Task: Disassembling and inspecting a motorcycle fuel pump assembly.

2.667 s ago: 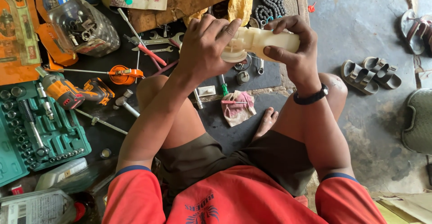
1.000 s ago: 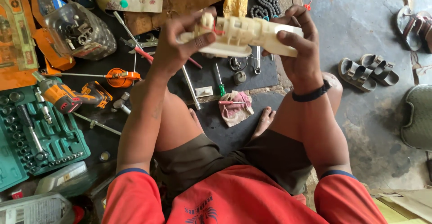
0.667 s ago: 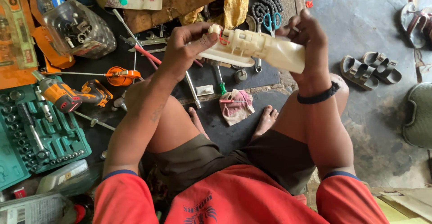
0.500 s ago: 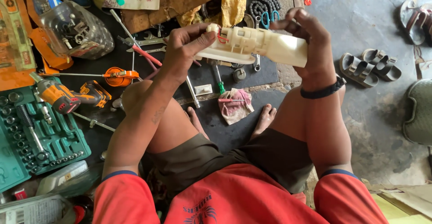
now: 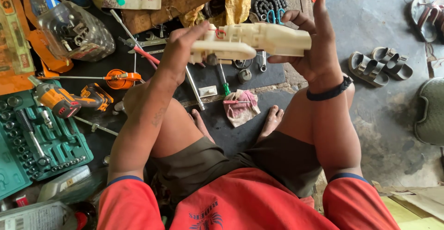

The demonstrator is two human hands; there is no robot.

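1. A cream plastic part [image 5: 252, 42] is held up in the air at 12 o'clock in the view, above a dark mat [image 5: 231, 133] on the floor.
2. The right end of the part is gripped by the right hand [image 5: 310, 49], with the fingers wrapped behind it and the thumb raised.
3. The left end is pinched by the left hand [image 5: 182, 49], its fingertips closed on the part beside a small red piece.
4. A crumpled rag [image 5: 240, 107] is seen on the mat at 6 o'clock from the part, between 2 bare feet.
5. An orange cordless drill [image 5: 69, 100] lies at 9 o'clock, just beside a green socket set [image 5: 32, 142].
6. A pair of sandals [image 5: 379, 66] is placed at 3 o'clock, well apart from the hands.
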